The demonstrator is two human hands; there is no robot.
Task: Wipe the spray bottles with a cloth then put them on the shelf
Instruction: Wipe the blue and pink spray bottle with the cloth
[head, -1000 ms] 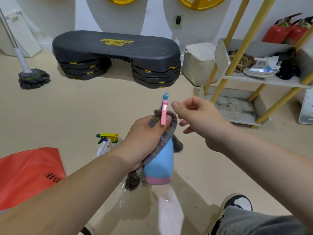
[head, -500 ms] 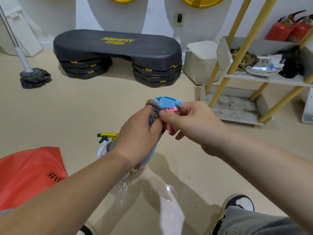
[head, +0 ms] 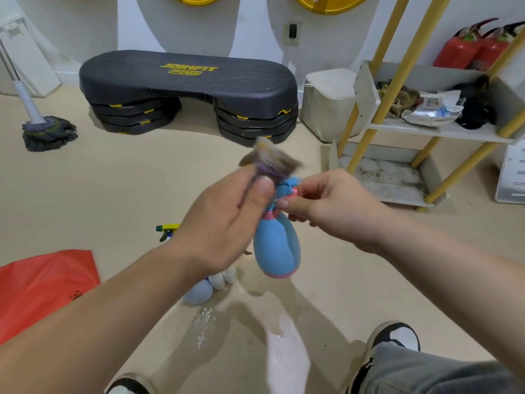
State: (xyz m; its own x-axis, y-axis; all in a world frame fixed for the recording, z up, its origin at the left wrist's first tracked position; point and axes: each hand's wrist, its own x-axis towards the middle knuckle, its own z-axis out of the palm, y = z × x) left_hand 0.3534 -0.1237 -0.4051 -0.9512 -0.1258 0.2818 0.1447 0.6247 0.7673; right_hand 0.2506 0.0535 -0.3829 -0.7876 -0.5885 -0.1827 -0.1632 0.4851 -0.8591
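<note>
Blue plastic spray bottle (head: 277, 248) with a pink collar and pink base hangs upright in the air at centre, above the beige floor (head: 142, 180). The right hand (head: 335, 206) pinches it at the neck, just under the spray head, which leaves the body bare for wiping. The left hand (head: 224, 223) grips a bunched grey-purple cloth (head: 272, 163) against the top of the bottle. The cloth is blurred, which suggests rubbing. A second spray bottle (head: 167, 228) with a yellow-and-green trigger sits on the floor, mostly hidden behind the left forearm, probably waiting its turn. The white shelf (head: 426, 132) on yellow poles stands well apart at right. Its lower board looks free for bottles. A wet patch (head: 204, 322) shines on the floor below the hands.
</note>
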